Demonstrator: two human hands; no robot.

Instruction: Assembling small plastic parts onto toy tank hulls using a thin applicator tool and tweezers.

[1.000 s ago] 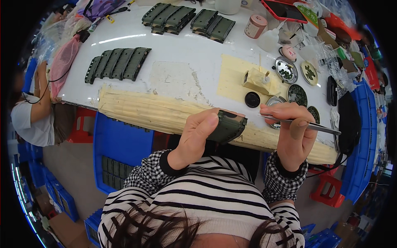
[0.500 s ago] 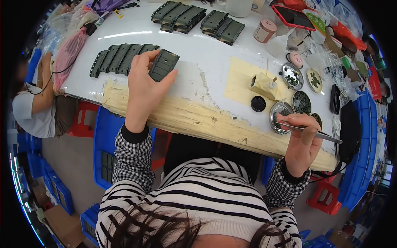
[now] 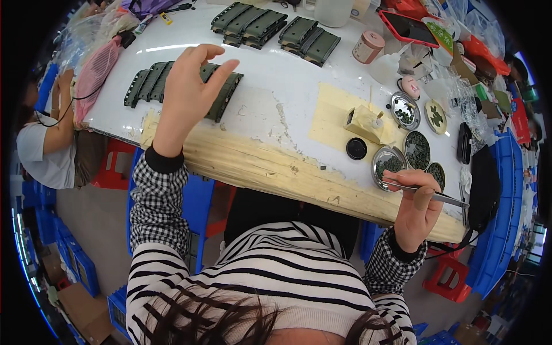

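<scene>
My left hand (image 3: pixel 187 95) hovers with fingers spread, holding nothing, over a row of dark green curved panels (image 3: pixel 148 85) at the left of the table. It covers the row's middle; one ribbed panel (image 3: pixel 226 99) shows at the right end. My right hand (image 3: pixel 417 213) grips metal tweezers (image 3: pixel 451 200) over the front right of the table. Their tips point left, near a round metal dish (image 3: pixel 374 169) of small dark green bits. Whether the tips pinch anything is too small to tell. Another dish (image 3: pixel 405 152) of dark bits stands just behind.
Two stacks of similar panels (image 3: pixel 250 24) lie at the back. A block wrapped in yellow tape (image 3: pixel 365 124), a black round cap (image 3: pixel 356 148) and a pink tin (image 3: pixel 368 47) stand right of centre. A red-cased phone (image 3: pixel 408 27) lies farther back. Someone (image 3: pixel 49 152) sits at the left.
My left hand has let go of the panel, which now lies at the row's right end, and has lifted up and left with fingers apart. My right hand, still holding the tweezers, has shifted slightly.
</scene>
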